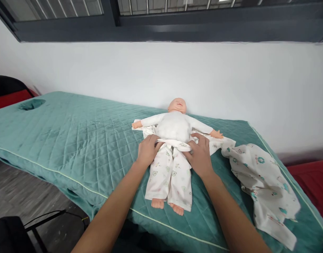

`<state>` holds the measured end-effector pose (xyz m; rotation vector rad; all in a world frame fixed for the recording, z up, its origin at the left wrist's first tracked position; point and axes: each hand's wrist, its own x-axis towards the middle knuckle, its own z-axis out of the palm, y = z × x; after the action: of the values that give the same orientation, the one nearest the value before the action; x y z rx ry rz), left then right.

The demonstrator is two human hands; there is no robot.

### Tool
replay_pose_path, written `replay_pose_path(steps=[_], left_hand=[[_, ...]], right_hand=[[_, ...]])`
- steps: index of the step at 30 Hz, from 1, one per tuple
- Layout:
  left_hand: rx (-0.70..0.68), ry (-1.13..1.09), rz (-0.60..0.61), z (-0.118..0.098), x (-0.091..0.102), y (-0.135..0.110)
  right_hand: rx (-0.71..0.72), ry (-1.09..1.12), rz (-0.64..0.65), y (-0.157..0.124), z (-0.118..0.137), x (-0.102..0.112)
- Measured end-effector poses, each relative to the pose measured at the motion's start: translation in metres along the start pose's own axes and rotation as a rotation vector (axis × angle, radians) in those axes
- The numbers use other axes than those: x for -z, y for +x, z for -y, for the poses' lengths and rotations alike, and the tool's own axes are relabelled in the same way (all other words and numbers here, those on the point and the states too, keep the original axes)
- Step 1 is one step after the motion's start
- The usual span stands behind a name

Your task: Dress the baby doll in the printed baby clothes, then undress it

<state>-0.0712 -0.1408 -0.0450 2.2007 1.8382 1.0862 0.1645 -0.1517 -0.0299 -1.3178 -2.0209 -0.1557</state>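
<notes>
A baby doll (pixel 174 124) lies on its back, head toward the wall, its arms spread wide. White printed trousers (pixel 160 175) cover its legs, with the feet showing at the cuffs. My left hand (pixel 148 149) grips the waistband at one hip, thumb inward. On the opposite hip, my right hand (pixel 200 154) has its fingers closed on the same waistband. Beneath the doll's back and arms lies an opened printed top (pixel 227 142), its sleeves stretched to both sides.
A green quilted bed cover (pixel 79 140) spreads under everything. Another printed baby garment (pixel 266 182) lies crumpled at the right. Red chairs (pixel 312 179) stand beyond the bed's ends. The white wall (pixel 111 73) and a dark window frame (pixel 203 30) border the back.
</notes>
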Motion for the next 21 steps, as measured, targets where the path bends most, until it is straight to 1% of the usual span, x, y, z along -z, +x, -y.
replay_pose_path(steps=[4, 8, 11, 17, 21], left_hand=[[-0.030, 0.049, -0.012, 0.000, -0.001, -0.001], [-0.031, 0.086, -0.022, 0.000, -0.001, -0.002], [-0.005, 0.115, -0.024, -0.001, -0.001, -0.002], [0.029, 0.139, -0.018, -0.001, -0.001, -0.003], [0.044, 0.130, -0.005, -0.001, -0.002, -0.003]], right_hand=[[-0.007, 0.042, 0.005, -0.012, 0.005, 0.006], [0.073, 0.111, -0.010, -0.018, 0.007, 0.011], [0.096, 0.152, 0.014, -0.018, 0.007, 0.013], [0.004, 0.052, 0.159, -0.015, 0.006, 0.016], [-0.109, 0.070, 0.259, -0.012, 0.005, 0.014]])
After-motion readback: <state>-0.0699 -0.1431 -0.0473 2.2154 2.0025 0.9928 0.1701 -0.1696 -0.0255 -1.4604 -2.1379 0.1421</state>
